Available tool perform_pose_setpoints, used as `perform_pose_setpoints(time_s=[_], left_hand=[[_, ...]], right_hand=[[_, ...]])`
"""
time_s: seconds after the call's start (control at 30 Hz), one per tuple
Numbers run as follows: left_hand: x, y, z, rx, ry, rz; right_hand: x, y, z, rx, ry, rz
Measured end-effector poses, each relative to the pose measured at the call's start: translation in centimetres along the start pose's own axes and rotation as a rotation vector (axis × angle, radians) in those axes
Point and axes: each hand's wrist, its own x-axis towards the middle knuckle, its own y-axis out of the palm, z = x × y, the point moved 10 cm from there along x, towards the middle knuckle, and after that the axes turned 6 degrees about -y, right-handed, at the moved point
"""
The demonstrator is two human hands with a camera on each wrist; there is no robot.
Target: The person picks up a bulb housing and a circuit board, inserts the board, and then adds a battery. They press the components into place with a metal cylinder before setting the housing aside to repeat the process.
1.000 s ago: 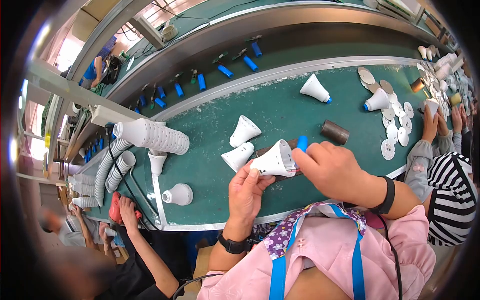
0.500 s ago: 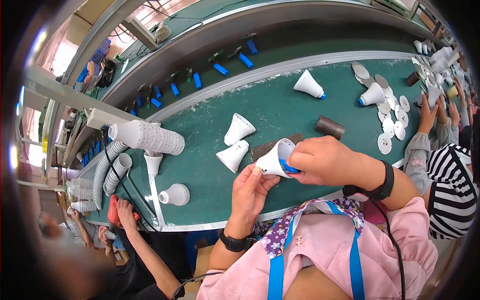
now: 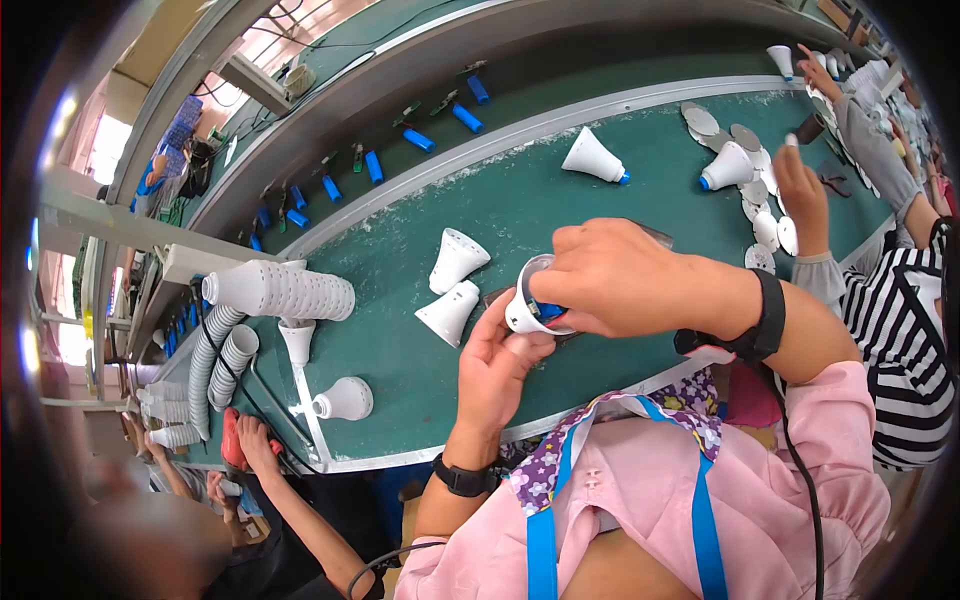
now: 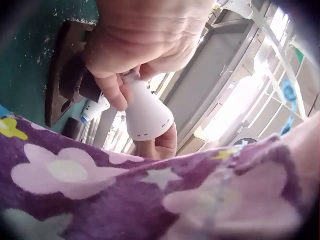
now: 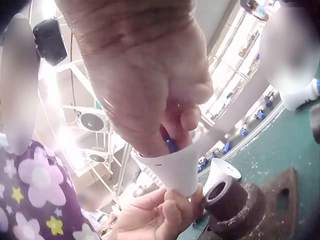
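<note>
Hands are close together over the green surface (image 3: 400, 345). The left hand (image 3: 497, 370) pinches the thin end of the white cone (image 3: 517, 315), just above the surface. The right hand (image 3: 610, 280) grips the blue part (image 3: 549, 312). 1 second ago it was outside; now it sits inside the cone's wide mouth, so it looks almost fitted.
</note>
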Motion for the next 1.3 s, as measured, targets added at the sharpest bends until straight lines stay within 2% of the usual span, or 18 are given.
perform_pose_setpoints(time_s=[0.03,0.1,0.13,0.17,0.23,0.37,0.43,0.63,0.77,0.87,0.93,1.17,1.23,1.27,1.3], left_hand=[[0.3,-0.4,0.4,0.003,-0.005,0.003],[0.9,-0.4,0.1,0.492,0.129,0.044],[1.2,-1.1,-0.2,0.561,0.165,-0.04],[1.6,-0.8,-0.3,0.564,0.165,-0.039],[0.8,1.2,-3.2,1.005,0.522,-0.126],[1.4,0.8,-2.8,1.016,0.529,-0.161],[1.5,-0.3,-2.3,0.845,0.517,-0.171],[1.7,-0.4,-1.9,0.894,0.492,-0.17],[2.1,-1.3,-1.3,0.728,0.415,-0.183],[1.5,-0.1,-2.3,0.841,0.487,-0.173],[1.2,0.3,-2.8,0.874,0.521,-0.184],[1.3,0.1,-2.6,0.889,0.556,-0.139],[1.8,0.1,-1.7,0.679,0.385,0.016],[1.5,-0.3,-2.4,0.678,0.387,0.016],[1.6,-0.3,-0.9,0.438,0.132,0.199]], right_hand=[[0.2,0.2,0.3,-0.013,-0.031,0.029],[0.6,0.7,0.5,-0.056,-0.06,0.05],[0.8,1.0,0.7,-0.099,-0.094,0.072],[1.0,0.7,0.7,-0.099,-0.094,0.069],[1.4,0.4,1.1,-0.152,-0.136,0.109],[2.0,1.6,0.8,-0.222,-0.127,0.165],[2.3,2.3,0.8,-0.222,-0.153,0.221],[2.8,3.0,0.2,-0.198,-0.107,0.308],[2.9,2.4,0.5,-0.168,-0.114,0.252],[2.8,2.4,0.4,-0.164,-0.078,0.237],[2.7,2.6,-0.4,-0.138,0.014,0.226],[3.1,2.6,0.4,-0.163,-0.044,0.276],[3.0,2.8,0.4,-0.157,-0.036,0.297],[3.0,2.8,0.4,-0.159,-0.037,0.297],[3.0,3.0,0.4,-0.132,-0.019,0.311]])
